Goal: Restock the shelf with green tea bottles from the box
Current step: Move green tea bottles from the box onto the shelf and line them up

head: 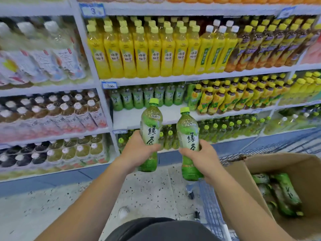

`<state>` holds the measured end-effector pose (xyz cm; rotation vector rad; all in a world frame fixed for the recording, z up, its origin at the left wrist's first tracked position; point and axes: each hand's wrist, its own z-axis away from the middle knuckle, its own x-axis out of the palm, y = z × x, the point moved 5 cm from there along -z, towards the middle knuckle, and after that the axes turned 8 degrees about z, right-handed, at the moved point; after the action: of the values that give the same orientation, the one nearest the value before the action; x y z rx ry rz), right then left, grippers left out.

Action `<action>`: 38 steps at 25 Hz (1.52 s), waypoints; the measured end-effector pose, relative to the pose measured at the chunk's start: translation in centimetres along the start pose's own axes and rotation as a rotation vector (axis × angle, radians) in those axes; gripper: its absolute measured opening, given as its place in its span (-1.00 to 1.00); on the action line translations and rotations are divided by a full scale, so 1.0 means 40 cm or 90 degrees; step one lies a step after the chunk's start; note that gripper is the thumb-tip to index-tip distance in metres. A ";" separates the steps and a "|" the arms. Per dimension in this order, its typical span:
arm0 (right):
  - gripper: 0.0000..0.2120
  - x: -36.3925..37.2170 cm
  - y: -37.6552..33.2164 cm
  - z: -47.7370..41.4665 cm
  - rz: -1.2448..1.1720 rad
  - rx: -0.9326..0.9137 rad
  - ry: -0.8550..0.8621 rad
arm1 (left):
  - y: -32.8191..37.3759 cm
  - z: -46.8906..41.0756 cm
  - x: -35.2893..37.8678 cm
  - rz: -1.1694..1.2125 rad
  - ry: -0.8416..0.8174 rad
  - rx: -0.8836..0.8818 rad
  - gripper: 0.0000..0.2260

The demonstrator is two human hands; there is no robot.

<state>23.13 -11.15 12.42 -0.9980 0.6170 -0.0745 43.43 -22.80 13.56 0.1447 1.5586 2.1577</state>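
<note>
1. Head view: the left hand [139, 150] wraps its fingers round the waist of 1 green tea bottle [151, 122], and the right hand [203, 155] grips a 2nd bottle [187, 129] the same way; both bottles stand upright, caps above the fingers
2. Beyond the fingertips is the shelf [173, 115], bare at its front, with a row of matching bottles [147, 98] at the back; to the right of the right fingers, nearer the person, the box [295, 164] holds more bottles [284, 192] lying on their sides
3. Each held bottle looks full, so it is probably fairly heavy for 1 hand; the thin plastic likely gives a little when squeezed, and the glossy label may be slippery
4. The best hold, I judge, is the narrowed waist where the fingers sit now, firm but not crushing
5. A dropped bottle would more likely dent or roll than break
</note>
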 end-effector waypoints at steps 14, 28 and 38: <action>-0.71 0.495 -0.240 -0.257 0.037 -0.020 -0.011 | -0.109 -0.273 -0.463 -0.013 0.128 -0.002 -0.66; -0.70 0.622 -0.146 -0.672 0.106 -0.059 -0.049 | -0.307 -0.641 -0.407 0.004 0.289 0.039 -0.68; -0.58 0.698 -0.141 -0.881 0.135 -0.222 -0.027 | -0.339 -0.824 -0.366 -0.018 0.328 0.205 -0.59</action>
<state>29.23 -50.45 -9.29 -1.2605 0.7080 0.2483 49.02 -54.48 -7.68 -0.3568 2.1718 2.0010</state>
